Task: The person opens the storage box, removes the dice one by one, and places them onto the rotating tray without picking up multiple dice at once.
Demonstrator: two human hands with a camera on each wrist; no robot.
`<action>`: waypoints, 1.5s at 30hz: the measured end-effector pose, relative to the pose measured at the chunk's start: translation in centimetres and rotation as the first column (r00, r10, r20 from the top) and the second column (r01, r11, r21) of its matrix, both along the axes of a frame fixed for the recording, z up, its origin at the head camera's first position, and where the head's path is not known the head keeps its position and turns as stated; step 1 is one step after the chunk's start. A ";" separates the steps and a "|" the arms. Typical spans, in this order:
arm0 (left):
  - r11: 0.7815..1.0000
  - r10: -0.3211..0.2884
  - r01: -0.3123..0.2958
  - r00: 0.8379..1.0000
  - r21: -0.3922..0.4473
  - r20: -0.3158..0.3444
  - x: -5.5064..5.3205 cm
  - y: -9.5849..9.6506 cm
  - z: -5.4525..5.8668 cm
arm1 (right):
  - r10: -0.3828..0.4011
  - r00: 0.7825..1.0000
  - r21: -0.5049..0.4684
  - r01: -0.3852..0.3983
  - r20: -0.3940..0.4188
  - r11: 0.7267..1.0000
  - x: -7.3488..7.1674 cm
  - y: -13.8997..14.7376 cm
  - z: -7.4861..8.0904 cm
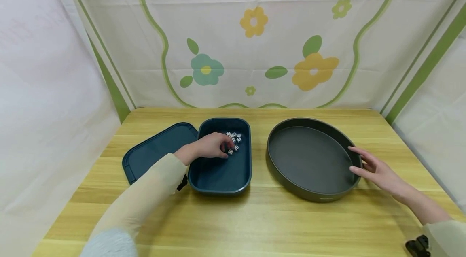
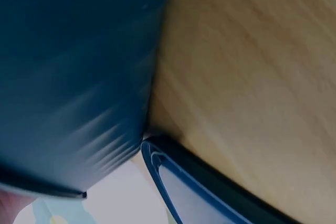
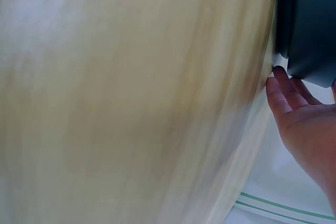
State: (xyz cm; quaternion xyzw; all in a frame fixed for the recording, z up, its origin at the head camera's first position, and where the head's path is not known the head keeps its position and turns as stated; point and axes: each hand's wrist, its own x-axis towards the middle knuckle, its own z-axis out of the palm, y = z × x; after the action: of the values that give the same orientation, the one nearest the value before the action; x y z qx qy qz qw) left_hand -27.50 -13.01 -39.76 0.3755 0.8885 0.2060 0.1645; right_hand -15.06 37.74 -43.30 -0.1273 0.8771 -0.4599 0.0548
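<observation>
Over a dark blue rectangular box (image 1: 222,186), my left hand (image 1: 212,145) reaches in from the left with fingers bent. Its thumb and fingertips are apart, right beside a white die (image 1: 230,152) with black pips. Several more white dice (image 1: 234,135) lie clustered toward the box's far right. In the left wrist view the box wall (image 2: 79,77) fills the left side and hides most of the hand. On the right, my right hand (image 1: 378,172) grips the near-right rim of a round dark grey pan (image 1: 309,160), thumb and index finger over the rim, other fingers outside.
A dark blue lid (image 1: 160,147) lies left of the box, its edge close against it, partly under my left forearm. The box and pan stand side by side on a wood-grain table (image 1: 255,224). A white flower-printed cloth (image 1: 233,46) hangs behind.
</observation>
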 end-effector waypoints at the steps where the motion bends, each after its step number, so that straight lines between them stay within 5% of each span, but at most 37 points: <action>1: 1.000 0.001 -0.001 1.000 -0.015 -0.008 0.0 0.1 -0.1 | 0.000 1.000 0.001 0.000 -0.002 1.000 0.0 0.0 0.0; 11: 0.998 -0.002 0.000 0.999 -0.058 -0.038 0.0 0.6 -0.3 | 0.001 1.000 -0.001 -0.001 -0.022 1.000 0.0 0.2 0.0; 21: 1.000 -0.004 0.003 1.000 -0.012 -0.008 0.4 0.1 1.1 | -0.010 1.000 -0.007 0.010 0.017 1.000 0.4 0.4 0.1; 31: 0.998 -0.054 0.055 0.998 0.021 -0.016 1.0 1.2 5.5 | -0.009 0.999 -0.015 0.009 0.035 1.000 0.6 0.4 0.0; 37: 0.986 -0.149 0.151 0.988 0.074 -0.028 0.9 4.2 8.2 | -0.009 0.999 -0.018 0.010 0.036 1.000 0.3 0.0 0.3; 45: 0.971 -0.234 0.235 0.972 0.047 -0.028 0.8 9.2 9.6 | -0.005 1.000 -0.013 0.005 0.028 1.000 0.1 -0.2 0.5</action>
State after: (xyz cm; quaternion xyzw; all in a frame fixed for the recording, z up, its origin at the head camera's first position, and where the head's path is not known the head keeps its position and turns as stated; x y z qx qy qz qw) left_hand -26.71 -3.76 -30.18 0.4839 0.8344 0.2030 0.1685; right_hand -14.93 37.51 -42.85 -0.1191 0.8734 -0.4677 0.0650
